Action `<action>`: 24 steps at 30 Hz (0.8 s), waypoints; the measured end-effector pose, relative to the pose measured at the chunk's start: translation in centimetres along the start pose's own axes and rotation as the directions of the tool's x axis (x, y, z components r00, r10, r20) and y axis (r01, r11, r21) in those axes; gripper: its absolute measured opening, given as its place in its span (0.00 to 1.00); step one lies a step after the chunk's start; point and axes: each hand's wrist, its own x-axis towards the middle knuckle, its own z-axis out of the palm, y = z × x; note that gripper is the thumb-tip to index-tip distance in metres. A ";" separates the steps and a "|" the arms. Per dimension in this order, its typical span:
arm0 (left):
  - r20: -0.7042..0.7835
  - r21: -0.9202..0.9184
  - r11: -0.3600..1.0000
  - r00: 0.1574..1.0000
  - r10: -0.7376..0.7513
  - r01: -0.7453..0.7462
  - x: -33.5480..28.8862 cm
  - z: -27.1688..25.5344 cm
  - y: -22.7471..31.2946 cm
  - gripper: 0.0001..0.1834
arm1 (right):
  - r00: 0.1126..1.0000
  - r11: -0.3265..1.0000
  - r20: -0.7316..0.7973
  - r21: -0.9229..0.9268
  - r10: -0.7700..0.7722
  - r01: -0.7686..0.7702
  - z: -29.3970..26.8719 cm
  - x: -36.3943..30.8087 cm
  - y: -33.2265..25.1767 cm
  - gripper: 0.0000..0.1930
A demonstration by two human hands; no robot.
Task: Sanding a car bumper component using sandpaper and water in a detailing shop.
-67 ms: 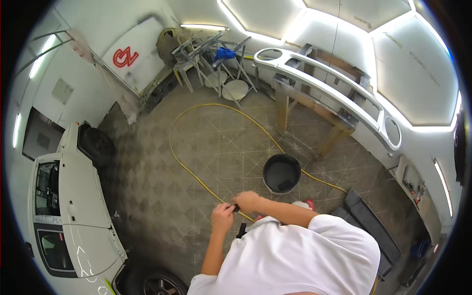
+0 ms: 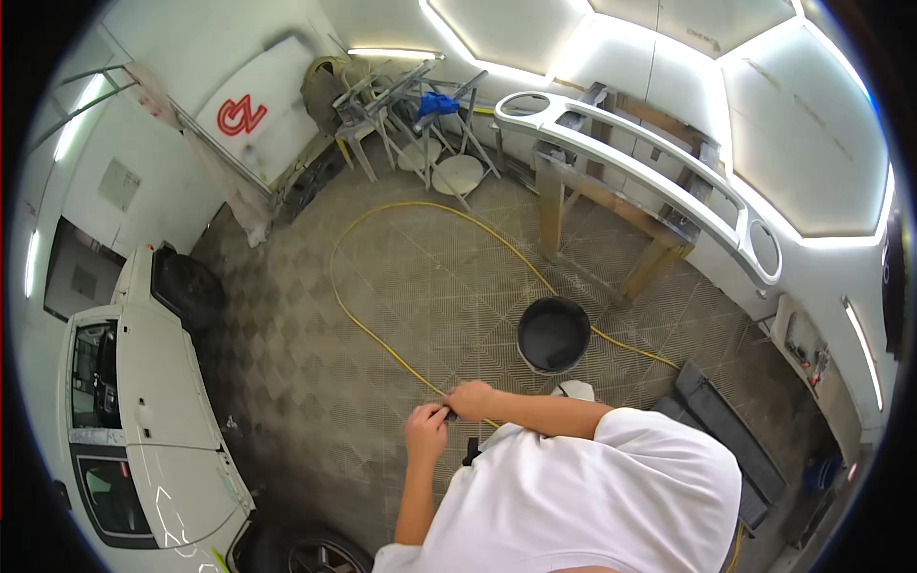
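In front of my body, both my hands meet over a small black object (image 2: 452, 415). My left hand (image 2: 427, 432) grips it from the left with bent fingers. From the right, my right hand (image 2: 471, 399) closes over its upper side, hiding most of it, so I cannot make out its kind. A yellow hose (image 2: 382, 346) runs under or behind my hands, and I cannot tell whether the object is joined to it. Ahead and to the right of my hands, a black bucket (image 2: 553, 300) stands on the floor with grey liquid inside.
A white car (image 2: 181, 458) stands at the left. A white bumper-like panel (image 2: 630, 153) rests on a wooden stand (image 2: 551, 215). Folding stands and stools (image 2: 458, 175) crowd the far wall. Long grey panels (image 2: 731, 430) lie at my right, by a wall shelf (image 2: 812, 372).
My hands have shifted slightly left, staying together on the black object. A white shoe shows more below the bucket, and the red patch there is gone. The whole view has tilted a little.
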 end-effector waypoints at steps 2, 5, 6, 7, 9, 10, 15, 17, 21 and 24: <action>-0.083 0.001 0.994 0.990 -0.113 0.113 -1.0 -2.2 -1.5 0.14 | 1.000 0.998 0.012 0.056 0.015 -0.015 -1.5 2.1 -1.9 0.20; -0.321 -0.047 0.952 0.898 -0.302 0.303 -0.5 -3.5 -2.1 0.17 | 0.997 0.986 0.057 0.158 0.042 -0.051 -5.2 3.9 -2.1 0.20; -0.315 -0.049 0.951 0.899 -0.304 0.305 -0.3 -3.3 -2.9 0.17 | 0.995 0.976 0.075 0.204 0.063 -0.077 -6.5 4.4 -1.3 0.19; -0.276 -0.113 0.921 0.879 -0.390 0.373 -0.3 -3.0 -4.4 0.18 | 0.995 0.956 0.035 0.275 0.091 -0.097 -7.0 5.0 -0.6 0.23; -0.218 -0.169 0.880 0.854 -0.472 0.444 0.6 -2.8 -6.3 0.19 | 0.988 0.917 -0.014 0.373 0.157 -0.140 -7.5 6.6 1.5 0.25; -0.206 -0.207 0.867 0.846 -0.492 0.454 1.6 -2.3 -6.3 0.18 | 0.974 0.871 -0.053 0.460 0.221 -0.173 -8.1 7.4 2.0 0.26; -0.070 -0.192 0.881 0.890 -0.451 0.432 7.0 0.4 -9.9 0.16 | 0.924 0.725 -0.162 0.672 0.348 -0.155 -7.8 12.0 6.6 0.27; 0.107 -0.143 0.879 0.890 -0.443 0.455 11.7 0.2 -9.6 0.16 | 0.910 0.680 -0.167 0.717 0.380 -0.153 -7.8 13.8 9.4 0.27; 0.150 -0.160 0.916 0.926 -0.346 0.368 19.9 1.6 -11.8 0.16 | 0.907 0.620 -0.077 0.754 0.414 -0.218 -12.1 16.2 14.6 0.26; 0.210 -0.176 0.936 0.941 -0.266 0.304 27.2 2.5 -12.8 0.15 | 0.844 0.578 -0.106 0.773 0.525 -0.262 -16.1 17.4 19.3 0.22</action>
